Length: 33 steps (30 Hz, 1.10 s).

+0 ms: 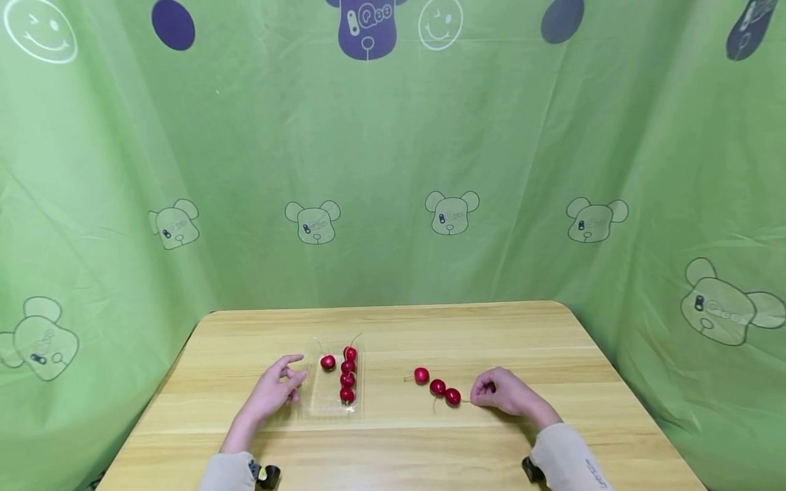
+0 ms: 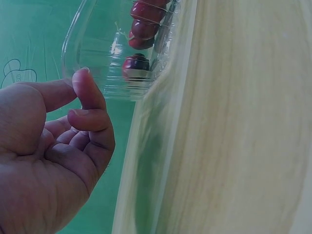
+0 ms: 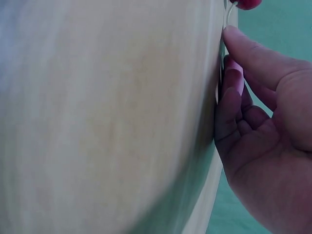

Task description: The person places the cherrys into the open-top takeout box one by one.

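A clear plastic tray (image 1: 322,402) lies on the table, with one cherry (image 1: 328,363) at its left and a column of several cherries (image 1: 347,380) along its right side. Just left of the tray is my left hand (image 1: 270,390), fingers loosely bent and nothing held. In the left wrist view its fingertips (image 2: 84,73) appear close to the tray's edge (image 2: 122,92); contact is unclear. To the right, my right hand (image 1: 505,392) pinches the stem of the rightmost loose cherry (image 1: 452,397), which sits beside a second cherry (image 1: 437,387). A third cherry (image 1: 421,376) lies farther left.
The wooden table (image 1: 393,450) carries everything and has a rounded far edge. Green printed curtains (image 1: 381,266) hang behind it and at both sides. Bare wood separates the tray from the loose cherries.
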Each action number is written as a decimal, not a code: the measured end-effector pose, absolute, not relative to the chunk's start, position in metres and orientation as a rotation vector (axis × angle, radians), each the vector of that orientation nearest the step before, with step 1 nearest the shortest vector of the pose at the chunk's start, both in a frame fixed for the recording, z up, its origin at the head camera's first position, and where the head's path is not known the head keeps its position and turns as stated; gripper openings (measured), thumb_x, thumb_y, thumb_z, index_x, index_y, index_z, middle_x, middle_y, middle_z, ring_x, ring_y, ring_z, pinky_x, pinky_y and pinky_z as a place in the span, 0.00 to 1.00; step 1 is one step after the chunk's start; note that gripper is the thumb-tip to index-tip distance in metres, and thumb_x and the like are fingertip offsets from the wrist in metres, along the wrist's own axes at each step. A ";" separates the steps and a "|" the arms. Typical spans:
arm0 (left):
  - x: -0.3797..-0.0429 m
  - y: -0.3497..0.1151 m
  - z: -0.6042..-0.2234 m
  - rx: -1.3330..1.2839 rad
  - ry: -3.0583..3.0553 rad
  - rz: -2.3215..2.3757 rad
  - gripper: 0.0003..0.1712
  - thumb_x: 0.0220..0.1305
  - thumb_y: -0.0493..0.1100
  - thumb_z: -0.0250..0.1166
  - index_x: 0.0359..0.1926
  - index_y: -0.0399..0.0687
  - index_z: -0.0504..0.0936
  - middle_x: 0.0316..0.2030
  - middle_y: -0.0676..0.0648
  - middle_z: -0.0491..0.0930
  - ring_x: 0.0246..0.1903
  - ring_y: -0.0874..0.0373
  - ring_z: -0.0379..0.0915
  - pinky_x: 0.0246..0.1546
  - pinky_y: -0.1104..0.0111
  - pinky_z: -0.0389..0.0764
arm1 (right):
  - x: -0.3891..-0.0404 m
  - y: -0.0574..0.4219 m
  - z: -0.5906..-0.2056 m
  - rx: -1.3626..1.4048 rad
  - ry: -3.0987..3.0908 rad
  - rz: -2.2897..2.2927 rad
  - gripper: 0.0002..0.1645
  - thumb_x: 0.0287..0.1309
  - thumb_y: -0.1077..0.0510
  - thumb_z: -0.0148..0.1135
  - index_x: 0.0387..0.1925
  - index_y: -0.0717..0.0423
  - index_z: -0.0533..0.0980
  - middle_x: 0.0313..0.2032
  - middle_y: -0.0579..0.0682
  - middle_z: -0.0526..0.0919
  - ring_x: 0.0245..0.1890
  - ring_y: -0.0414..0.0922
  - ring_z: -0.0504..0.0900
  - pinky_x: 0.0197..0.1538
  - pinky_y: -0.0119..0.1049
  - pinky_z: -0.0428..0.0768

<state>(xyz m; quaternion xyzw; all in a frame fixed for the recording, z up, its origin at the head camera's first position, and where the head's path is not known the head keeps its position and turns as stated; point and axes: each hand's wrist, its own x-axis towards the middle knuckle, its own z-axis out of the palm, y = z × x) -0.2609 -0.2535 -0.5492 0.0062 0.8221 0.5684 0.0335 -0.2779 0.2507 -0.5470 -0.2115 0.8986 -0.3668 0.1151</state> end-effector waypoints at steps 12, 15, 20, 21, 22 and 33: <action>-0.262 -0.254 -0.551 0.021 2.548 1.738 0.32 0.73 0.41 0.64 0.73 0.38 0.68 0.37 0.37 0.81 0.23 0.56 0.78 0.22 0.69 0.78 | -0.281 0.254 -0.547 -0.572 2.561 -1.141 0.07 0.66 0.57 0.69 0.38 0.58 0.84 0.35 0.48 0.84 0.37 0.41 0.77 0.42 0.29 0.76; -0.263 -0.252 -0.552 0.005 2.571 1.731 0.31 0.73 0.40 0.64 0.73 0.37 0.68 0.37 0.36 0.81 0.22 0.56 0.77 0.22 0.69 0.77 | -0.281 0.254 -0.547 -0.556 2.562 -1.137 0.09 0.68 0.56 0.67 0.39 0.58 0.84 0.36 0.48 0.84 0.37 0.41 0.77 0.42 0.30 0.75; -0.264 -0.249 -0.553 -0.034 2.611 1.709 0.30 0.73 0.37 0.63 0.72 0.36 0.68 0.37 0.34 0.80 0.22 0.55 0.77 0.21 0.70 0.76 | -0.282 0.254 -0.548 -0.531 2.563 -1.148 0.10 0.69 0.55 0.65 0.40 0.59 0.84 0.37 0.49 0.84 0.38 0.42 0.77 0.42 0.30 0.76; -0.263 -0.249 -0.553 -0.034 2.612 1.707 0.30 0.73 0.38 0.63 0.72 0.36 0.68 0.37 0.34 0.80 0.22 0.55 0.77 0.21 0.70 0.76 | -0.282 0.254 -0.548 -0.522 2.563 -1.151 0.09 0.69 0.55 0.65 0.40 0.59 0.84 0.37 0.48 0.84 0.38 0.42 0.77 0.42 0.30 0.76; -0.263 -0.249 -0.552 -0.030 2.610 1.708 0.30 0.73 0.38 0.63 0.72 0.36 0.68 0.37 0.34 0.80 0.22 0.55 0.77 0.21 0.70 0.76 | -0.282 0.254 -0.549 -0.511 2.562 -1.156 0.09 0.69 0.56 0.65 0.40 0.59 0.83 0.37 0.48 0.84 0.38 0.43 0.77 0.41 0.30 0.76; -0.263 -0.253 -0.552 0.017 2.558 1.733 0.31 0.73 0.39 0.64 0.73 0.38 0.68 0.37 0.38 0.81 0.23 0.56 0.78 0.22 0.70 0.77 | -0.282 0.250 -0.549 -0.461 2.542 -1.220 0.07 0.70 0.61 0.63 0.40 0.62 0.83 0.33 0.51 0.84 0.34 0.43 0.78 0.37 0.29 0.77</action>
